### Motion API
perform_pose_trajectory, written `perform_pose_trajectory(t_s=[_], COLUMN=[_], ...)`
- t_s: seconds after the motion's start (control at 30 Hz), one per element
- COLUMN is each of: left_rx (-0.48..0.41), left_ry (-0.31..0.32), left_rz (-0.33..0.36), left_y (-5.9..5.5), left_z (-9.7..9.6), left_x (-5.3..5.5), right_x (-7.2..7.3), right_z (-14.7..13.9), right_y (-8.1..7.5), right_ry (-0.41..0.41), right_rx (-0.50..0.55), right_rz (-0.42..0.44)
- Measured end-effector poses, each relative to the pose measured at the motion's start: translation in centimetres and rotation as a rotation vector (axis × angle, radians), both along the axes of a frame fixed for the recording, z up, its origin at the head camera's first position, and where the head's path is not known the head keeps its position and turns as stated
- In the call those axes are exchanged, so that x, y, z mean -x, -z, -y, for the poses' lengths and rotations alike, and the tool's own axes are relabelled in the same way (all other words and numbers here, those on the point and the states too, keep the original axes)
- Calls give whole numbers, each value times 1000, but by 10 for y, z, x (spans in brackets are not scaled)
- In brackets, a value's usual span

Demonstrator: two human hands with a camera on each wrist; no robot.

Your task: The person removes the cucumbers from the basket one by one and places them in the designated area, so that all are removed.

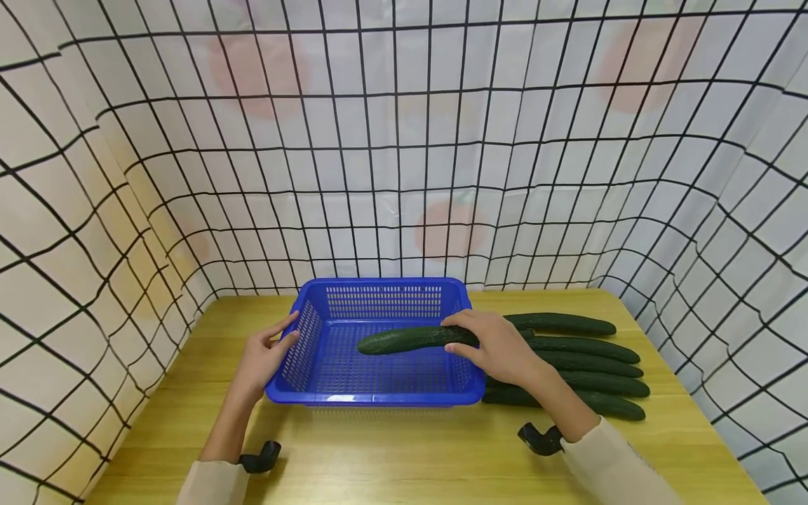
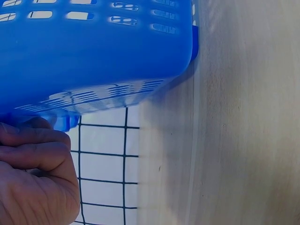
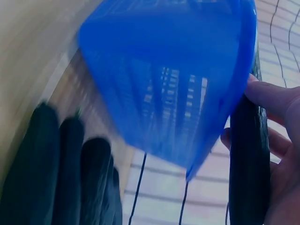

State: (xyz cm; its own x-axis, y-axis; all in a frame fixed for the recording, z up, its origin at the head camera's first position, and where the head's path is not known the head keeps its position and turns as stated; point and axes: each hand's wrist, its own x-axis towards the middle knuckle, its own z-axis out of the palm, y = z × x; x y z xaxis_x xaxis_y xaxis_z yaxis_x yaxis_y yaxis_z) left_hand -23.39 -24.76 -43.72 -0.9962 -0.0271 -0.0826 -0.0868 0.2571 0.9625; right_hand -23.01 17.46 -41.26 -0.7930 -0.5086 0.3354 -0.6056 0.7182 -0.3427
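A blue plastic basket (image 1: 379, 399) with slotted walls stands on the wooden table. At its left rim, my left hand (image 1: 261, 358) grips the edge between thumb and fingers; in the left wrist view the curled fingers (image 2: 42, 147) meet the rim beside the basket wall (image 2: 93, 61). My right hand (image 1: 499, 347) holds a dark green cucumber (image 1: 398, 340) near one end, above the right rim. The cucumber's other end reaches out over the basket's inside. From the right wrist view, thumb and fingers wrap this cucumber (image 3: 248, 173) beside the basket (image 3: 164, 37).
Several more cucumbers (image 1: 600, 384) lie side by side on the table (image 1: 404, 456) to the right of the basket, partly hidden by my right hand and forearm. Black netting (image 1: 398, 147) over white sheeting encloses the back and sides.
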Motion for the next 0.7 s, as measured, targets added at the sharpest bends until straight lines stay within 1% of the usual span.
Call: perform_pose_trajectory(t_s=[0.1,0.2,0.3,0.47,0.53,0.63,0.7], left_rx=[6,7,13,8,6,10,12], left_ry=[18,17,2,-9,-11,-13,-11], left_rz=[-11,-14,-7,-6,-9,-7,-4], left_y=[-5,-4,3,21,24,23,17], left_z=[-2,-2,0,7,9,8,6], left_x=[-3,-3,2,12,14,13,10], right_x=[-2,-5,-10,-20,-24,-30,-34], right_z=[-17,-33,-48,-71,-79,-92,-100], right_y=[1,3,6,12,14,16,18], right_ry=[28,59,93,141,155,174,184], right_rx=[19,32,39,45,47,53,62], right_rz=[13,24,21,19,21,25,33])
